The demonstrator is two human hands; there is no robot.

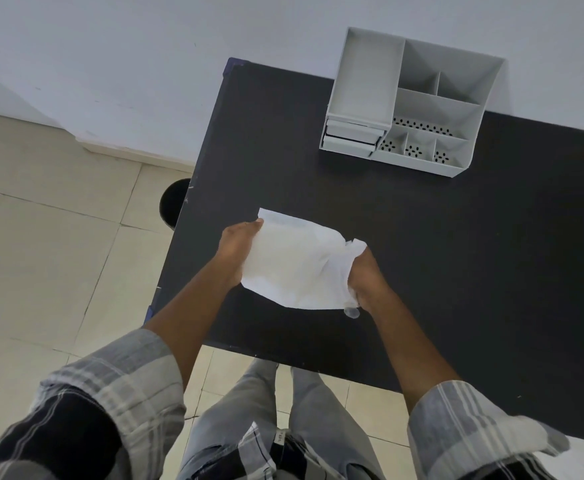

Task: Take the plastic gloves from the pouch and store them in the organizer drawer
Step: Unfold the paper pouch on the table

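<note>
A white pouch (294, 261) lies on the black table (422, 237), near its front left corner. My left hand (236, 251) grips the pouch's left end. My right hand (366, 275) is at the pouch's right, open end, with the fingers hidden inside or behind crumpled material. A bit of clear plastic glove (351, 310) sticks out below my right hand. The grey organizer (411, 105) stands at the table's back, with two small drawers (351, 136) at its lower left, both shut or nearly so.
The organizer has several open compartments, some with perforated floors. A dark round bin (174, 200) stands on the tiled floor just left of the table. A white wall runs behind the table. My legs are at the table's front edge.
</note>
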